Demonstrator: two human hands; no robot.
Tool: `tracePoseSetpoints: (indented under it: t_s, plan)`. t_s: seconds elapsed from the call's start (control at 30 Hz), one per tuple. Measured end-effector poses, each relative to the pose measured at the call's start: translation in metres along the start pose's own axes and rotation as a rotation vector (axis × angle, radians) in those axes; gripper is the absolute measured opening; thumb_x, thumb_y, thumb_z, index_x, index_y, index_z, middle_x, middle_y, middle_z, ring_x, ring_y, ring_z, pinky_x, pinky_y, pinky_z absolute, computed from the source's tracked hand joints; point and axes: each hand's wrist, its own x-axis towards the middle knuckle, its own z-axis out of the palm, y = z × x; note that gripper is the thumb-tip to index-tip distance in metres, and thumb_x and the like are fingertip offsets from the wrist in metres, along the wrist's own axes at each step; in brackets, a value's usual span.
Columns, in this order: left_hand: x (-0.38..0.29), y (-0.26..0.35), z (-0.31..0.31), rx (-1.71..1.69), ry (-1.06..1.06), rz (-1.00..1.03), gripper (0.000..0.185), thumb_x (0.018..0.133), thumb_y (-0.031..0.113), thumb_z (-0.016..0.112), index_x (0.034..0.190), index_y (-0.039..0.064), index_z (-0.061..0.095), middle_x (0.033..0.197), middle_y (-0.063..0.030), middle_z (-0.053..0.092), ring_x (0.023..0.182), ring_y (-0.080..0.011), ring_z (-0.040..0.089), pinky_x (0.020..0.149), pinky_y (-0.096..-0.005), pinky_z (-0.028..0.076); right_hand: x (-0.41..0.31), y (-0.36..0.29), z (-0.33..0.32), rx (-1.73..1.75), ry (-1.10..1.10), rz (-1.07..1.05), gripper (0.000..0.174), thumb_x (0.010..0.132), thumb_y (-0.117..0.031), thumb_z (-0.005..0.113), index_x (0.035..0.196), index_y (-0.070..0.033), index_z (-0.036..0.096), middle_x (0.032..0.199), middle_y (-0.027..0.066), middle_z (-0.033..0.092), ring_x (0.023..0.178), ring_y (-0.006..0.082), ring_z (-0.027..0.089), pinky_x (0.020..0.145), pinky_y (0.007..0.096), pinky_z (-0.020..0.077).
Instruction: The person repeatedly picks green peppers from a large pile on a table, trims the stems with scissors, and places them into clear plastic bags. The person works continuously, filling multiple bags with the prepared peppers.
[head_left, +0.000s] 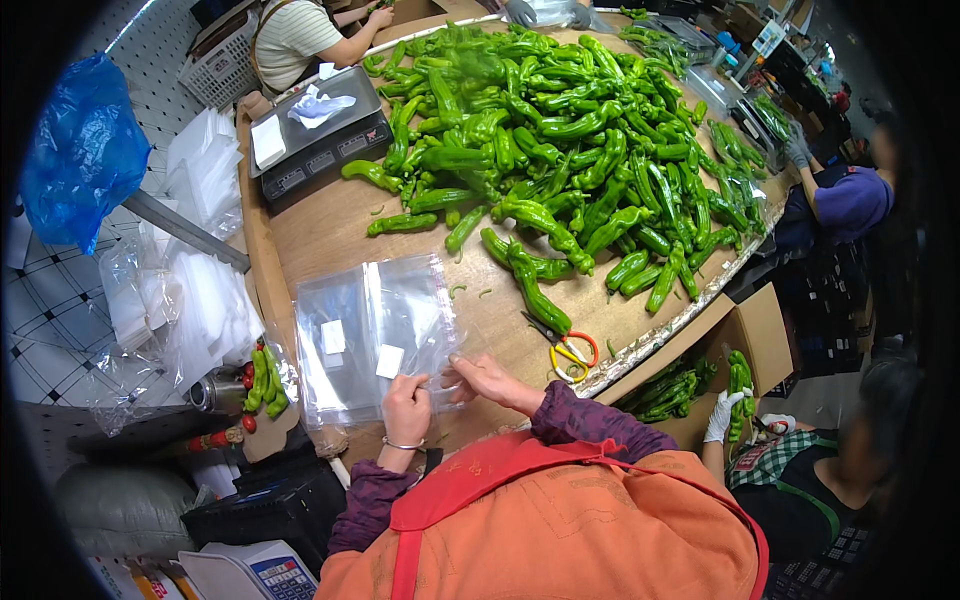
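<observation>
Clear plastic bags (337, 300) bearing white labels (390, 361) lie flat on the wooden table (315, 232) before me. My left hand (407, 409), with a bangle at the wrist, has its fingers curled at the lower right part of the bags, seemingly pinching the film. Just to its right, my right hand (484, 381) has its fingertips at the bags' right edge; whether it grips the film is unclear. Scissors (574, 356) with red and yellow handles rest right of the bags, under the tip of a green pepper (536, 289). Behind spreads a large heap of green peppers (555, 127).
A scale (322, 150) holding crumpled paper stands at the back left, near stacked white packing sheets (202, 300). At right, a gloved co-worker (795, 472) holds peppers over a cardboard box (761, 337). Other people are around the table's far and right sides.
</observation>
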Motion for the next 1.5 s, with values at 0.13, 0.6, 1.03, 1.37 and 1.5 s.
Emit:
tracePoseSetpoints:
  t_s: [0.13,0.6,1.03,1.37,1.5]
  plan:
    - [0.005,-0.010,-0.038,-0.071,-0.027,-0.096,0.015,0.077,-0.001,0.058,0.086,0.001,0.071,0.078,-0.0122,0.062,0.069,-0.0262,0.061,0.063,-0.0384,0.049,0.001,0.008,-0.024,-0.020,-0.069,0.034,0.056,0.100,-0.043,0.044,0.107,0.009,0.064,0.090,0.0150,0.070,0.063,0.0177,0.066,0.055,0.0277,0.0524]
    - [-0.009,-0.013,-0.013,0.096,0.070,-0.052,0.014,0.080,0.000,0.058,0.086,0.002,0.070,0.077,-0.0126,0.063,0.068,-0.0277,0.061,0.063,-0.0358,0.049,0.006,0.002,-0.033,-0.070,-0.310,0.049,0.048,0.101,-0.038,0.044,0.105,0.004,0.067,0.089,0.0115,0.072,0.069,0.0165,0.068,0.063,0.0265,0.0543]
    - [0.028,0.042,-0.216,-0.016,0.201,-0.469,0.011,0.085,-0.001,0.058,0.091,-0.004,0.067,0.072,-0.0026,0.055,0.060,-0.0173,0.052,0.059,-0.0289,0.041,0.198,-0.231,-0.237,-0.834,0.605,-0.543,0.030,0.085,-0.020,0.059,0.107,-0.003,0.070,0.095,0.0195,0.071,0.087,0.0326,0.069,0.080,0.0401,0.0537]
    - [0.021,-0.003,-0.263,0.286,0.828,-0.515,0.017,0.093,0.004,0.051,0.103,0.001,0.064,0.089,-0.0021,0.060,0.063,-0.0072,0.046,0.052,-0.0208,0.036,0.349,-0.293,-0.295,-1.414,0.862,-0.167,0.029,0.081,-0.014,0.060,0.105,-0.001,0.069,0.110,0.0202,0.067,0.104,0.0344,0.066,0.088,0.0421,0.0535]
    - [0.058,0.040,-0.249,0.699,0.772,-0.338,0.031,0.101,0.018,0.046,0.110,-0.004,0.066,0.104,-0.0172,0.069,0.092,-0.0292,0.066,0.083,-0.0364,0.052,0.361,-0.296,-0.296,-1.593,0.758,0.074,0.031,0.090,-0.017,0.053,0.116,-0.009,0.068,0.121,0.0163,0.064,0.109,0.0315,0.064,0.089,0.0395,0.0545]
